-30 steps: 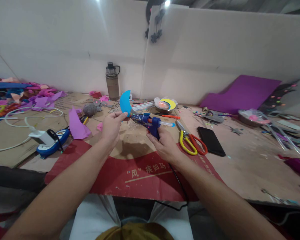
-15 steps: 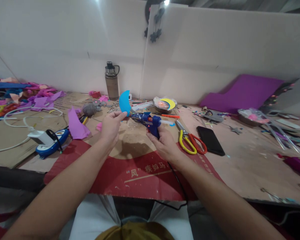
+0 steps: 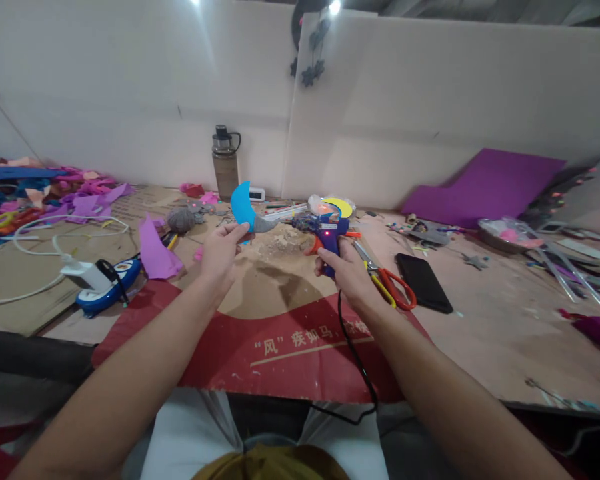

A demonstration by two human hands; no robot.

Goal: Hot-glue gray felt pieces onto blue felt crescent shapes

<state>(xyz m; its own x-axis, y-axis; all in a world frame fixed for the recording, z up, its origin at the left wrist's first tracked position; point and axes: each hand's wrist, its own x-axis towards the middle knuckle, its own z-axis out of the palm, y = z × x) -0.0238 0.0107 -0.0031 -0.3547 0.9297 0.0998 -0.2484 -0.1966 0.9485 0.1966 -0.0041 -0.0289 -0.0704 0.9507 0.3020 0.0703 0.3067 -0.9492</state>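
My left hand (image 3: pixel 225 250) pinches a blue crescent-shaped piece (image 3: pixel 241 205) by its lower part. A grey tip (image 3: pixel 264 225) of the crescent points right from my fingers. In my right hand (image 3: pixel 347 270) is a blue hot glue gun (image 3: pixel 329 240), its small red light on and its nozzle aimed left toward the grey tip, a short gap apart. A black cord (image 3: pixel 353 343) hangs from the gun's handle. Beneath both hands lies a red and brown cardboard sheet (image 3: pixel 220 353).
Right of my right hand are scissors (image 3: pixel 395 287) and a black phone (image 3: pixel 423 283). A yellow crescent (image 3: pixel 341 207) rests in a bowl behind the gun. A bottle (image 3: pixel 226 167) stands at the back; a blue power strip (image 3: pixel 107 293) and purple scraps (image 3: pixel 157 250) lie left.
The glue gun has moved right, away from the blue crescent, and now covers part of the scissors. The crescent has shifted slightly left, and its grey tip shows.
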